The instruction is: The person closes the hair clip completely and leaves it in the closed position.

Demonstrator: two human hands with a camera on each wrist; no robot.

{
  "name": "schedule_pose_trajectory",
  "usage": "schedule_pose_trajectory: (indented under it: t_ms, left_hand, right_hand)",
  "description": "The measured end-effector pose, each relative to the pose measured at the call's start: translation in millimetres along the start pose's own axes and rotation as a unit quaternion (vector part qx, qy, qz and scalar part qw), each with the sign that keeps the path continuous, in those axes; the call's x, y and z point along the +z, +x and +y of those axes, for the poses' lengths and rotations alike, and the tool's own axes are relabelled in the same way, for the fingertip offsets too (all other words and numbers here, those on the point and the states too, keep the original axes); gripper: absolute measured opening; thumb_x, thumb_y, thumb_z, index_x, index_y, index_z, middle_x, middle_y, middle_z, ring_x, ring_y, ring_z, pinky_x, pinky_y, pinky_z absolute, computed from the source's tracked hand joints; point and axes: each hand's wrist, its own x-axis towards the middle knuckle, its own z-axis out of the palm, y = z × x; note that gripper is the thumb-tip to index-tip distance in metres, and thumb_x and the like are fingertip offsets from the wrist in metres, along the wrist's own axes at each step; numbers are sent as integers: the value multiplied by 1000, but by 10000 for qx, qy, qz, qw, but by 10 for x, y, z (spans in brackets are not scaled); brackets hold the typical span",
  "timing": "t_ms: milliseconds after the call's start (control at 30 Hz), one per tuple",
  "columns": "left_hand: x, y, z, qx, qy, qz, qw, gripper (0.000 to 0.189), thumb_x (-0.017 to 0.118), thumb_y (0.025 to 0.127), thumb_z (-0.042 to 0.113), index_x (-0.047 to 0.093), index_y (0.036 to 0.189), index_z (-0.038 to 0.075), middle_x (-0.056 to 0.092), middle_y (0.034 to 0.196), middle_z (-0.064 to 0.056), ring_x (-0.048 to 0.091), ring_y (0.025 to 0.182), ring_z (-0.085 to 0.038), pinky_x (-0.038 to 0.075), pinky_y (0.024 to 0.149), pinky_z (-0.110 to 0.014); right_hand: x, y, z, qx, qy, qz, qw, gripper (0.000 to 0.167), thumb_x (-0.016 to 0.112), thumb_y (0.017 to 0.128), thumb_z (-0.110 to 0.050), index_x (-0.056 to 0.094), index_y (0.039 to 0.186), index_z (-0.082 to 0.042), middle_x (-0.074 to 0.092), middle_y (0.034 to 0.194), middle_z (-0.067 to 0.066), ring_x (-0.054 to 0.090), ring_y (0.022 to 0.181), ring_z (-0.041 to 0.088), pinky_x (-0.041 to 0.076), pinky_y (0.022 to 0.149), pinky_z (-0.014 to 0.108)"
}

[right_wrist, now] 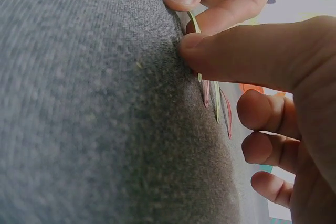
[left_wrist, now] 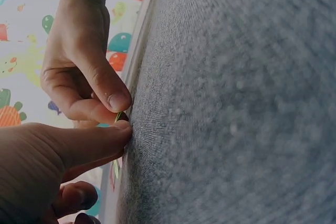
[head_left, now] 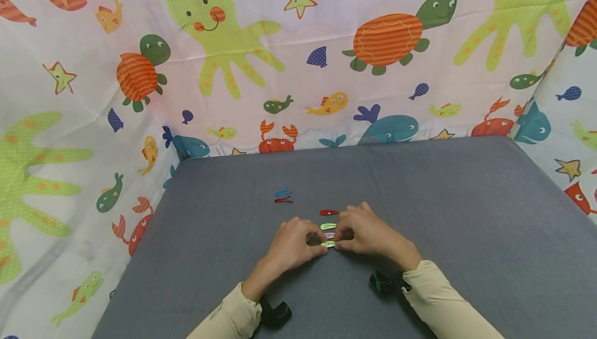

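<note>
A light green snap hair clip (head_left: 328,244) lies low at the near end of a column of clips. My left hand (head_left: 294,244) pinches its left end between thumb and forefinger. At the other end, my right hand (head_left: 366,231) pinches it the same way. In the right wrist view the green clip (right_wrist: 194,22) shows edge-on between the two thumbs, close to the cloth. Just beyond it lie a pink-purple clip (head_left: 329,235), another green clip (head_left: 328,226) and a red clip (head_left: 329,212). Fingers partly cover the held clip.
Farther back and to the left, a blue clip (head_left: 283,193) and a dark red clip (head_left: 283,200) lie close together. Grey cloth (head_left: 224,209) covers the table. A curtain printed with sea animals (head_left: 317,85) hangs behind and along the sides.
</note>
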Motion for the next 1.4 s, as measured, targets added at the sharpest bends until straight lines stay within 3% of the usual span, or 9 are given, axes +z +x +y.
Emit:
schedule_pose_trajectory:
  t_ms: [1133,1400]
  left_hand:
    - [2,-13,54,-30,288,20,9996,13,89,77,34,82,87,29,53,62,14,40,60,-7,28,60,-28]
    - [-34,-7,53,-16,-97,235,9997,12,87,79,33,82,88,26,49,58,12,34,52,-3,26,53,-24]
  right_hand:
    - [-20,-16,-48,187,-264,-123,9994,12,89,78,-25,77,80,-29,56,69,-13,37,71,2,24,74,32]
    - [-21,-12,-29,64,-225,188,9995,13,89,78,-25,78,82,-30,55,68,-17,38,71,1,26,73,29]
